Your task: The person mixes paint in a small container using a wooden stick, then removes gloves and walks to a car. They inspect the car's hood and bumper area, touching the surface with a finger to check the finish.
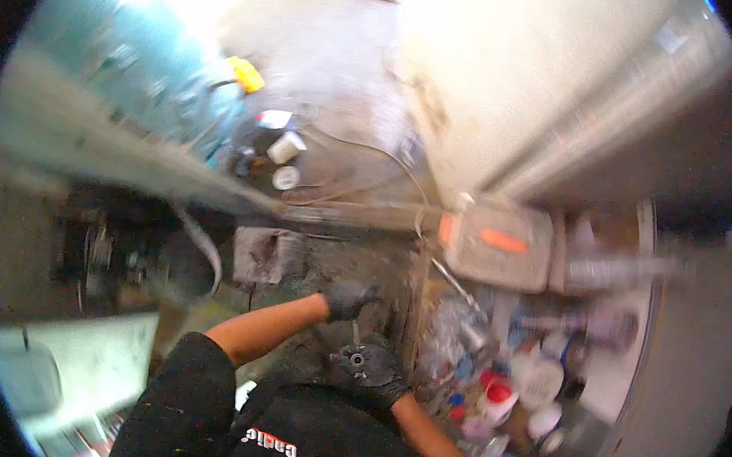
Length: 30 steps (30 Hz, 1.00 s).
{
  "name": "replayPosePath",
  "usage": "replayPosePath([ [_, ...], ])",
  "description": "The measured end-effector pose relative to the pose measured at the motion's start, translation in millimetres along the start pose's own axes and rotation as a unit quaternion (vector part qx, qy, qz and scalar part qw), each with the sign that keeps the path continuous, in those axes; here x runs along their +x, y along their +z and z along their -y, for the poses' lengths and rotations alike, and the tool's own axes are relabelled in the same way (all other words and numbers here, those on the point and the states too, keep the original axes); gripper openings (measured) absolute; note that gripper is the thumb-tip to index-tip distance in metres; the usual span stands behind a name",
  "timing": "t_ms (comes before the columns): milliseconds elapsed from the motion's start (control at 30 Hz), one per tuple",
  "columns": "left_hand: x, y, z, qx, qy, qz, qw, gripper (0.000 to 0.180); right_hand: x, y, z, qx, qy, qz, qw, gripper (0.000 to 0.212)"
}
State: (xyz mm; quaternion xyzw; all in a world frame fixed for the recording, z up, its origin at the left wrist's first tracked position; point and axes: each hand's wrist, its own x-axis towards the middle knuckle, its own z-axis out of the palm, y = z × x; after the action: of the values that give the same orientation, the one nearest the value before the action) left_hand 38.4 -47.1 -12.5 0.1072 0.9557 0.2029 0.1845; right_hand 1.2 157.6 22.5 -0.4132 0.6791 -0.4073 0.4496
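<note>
My right hand (378, 374), in a dark glove, is closed on a small round metal part (358, 360) with a hole in its middle, close in front of my torso. A thin pale rod (356, 332) stands between that part and my other hand; whether it is joined to the part I cannot tell. My left hand (347, 302), gloved too, is just beyond the rod, over a dark, dirty work surface (328, 264). Motion smears its fingers, so its grip is unclear.
A stained cloth or pad (261, 254) lies left of my hands. On the right are a grey case (504, 245) with an orange mark, a red-and-white container (499, 391) and several bottles and bags. Beyond a ledge (350, 214) sit a white cup (287, 148) and a yellow object (245, 74).
</note>
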Motion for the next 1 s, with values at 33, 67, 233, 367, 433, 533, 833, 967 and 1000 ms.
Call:
replayPosePath([
  [33,8.2,10.6,27.3,0.033,0.084,-0.182,0.979,0.036,19.0,2.5,5.3,-0.02,-0.047,0.048,0.998,0.03],
  [67,-15.5,24.5,6.4,0.017,0.053,-0.149,0.987,0.033,37.7,-5.3,4.9,-0.05,-0.074,0.079,0.993,0.03],
  [233,-163.9,88.2,-48.8,-0.365,-0.247,-0.341,0.83,0.029,94.8,46.4,72.5,0.019,-0.211,0.312,0.926,0.036],
  [367,-292.7,46.0,-138.7,-0.413,-0.45,-0.427,0.667,0.028,162.0,97.2,138.9,0.114,0.072,0.47,0.872,0.052],
  [433,-320.2,60.1,-162.4,-0.46,-0.481,-0.502,0.553,0.027,196.6,131.9,108.3,0.036,0.21,0.463,0.86,0.059],
  [533,-347.2,53.2,-218.4,-0.492,-0.416,-0.689,0.332,0.025,218.9,178.0,48.1,-0.035,0.374,0.513,0.772,0.062],
  [833,-427.3,53.1,-281.3,-0.354,-0.237,-0.905,0.006,0.021,247.5,498.7,124.2,-0.028,0.256,0.628,0.735,0.014],
  [967,-468.0,47.4,-265.9,-0.297,-0.386,-0.873,0.02,0.023,147.3,640.8,306.2,-0.08,0.119,0.768,0.625,0.023],
  [1000,-482.0,42.1,-261.3,-0.298,-0.467,-0.83,0.06,0.023,135.1,670.6,331.0,-0.138,-0.01,0.798,0.586,0.025],
])
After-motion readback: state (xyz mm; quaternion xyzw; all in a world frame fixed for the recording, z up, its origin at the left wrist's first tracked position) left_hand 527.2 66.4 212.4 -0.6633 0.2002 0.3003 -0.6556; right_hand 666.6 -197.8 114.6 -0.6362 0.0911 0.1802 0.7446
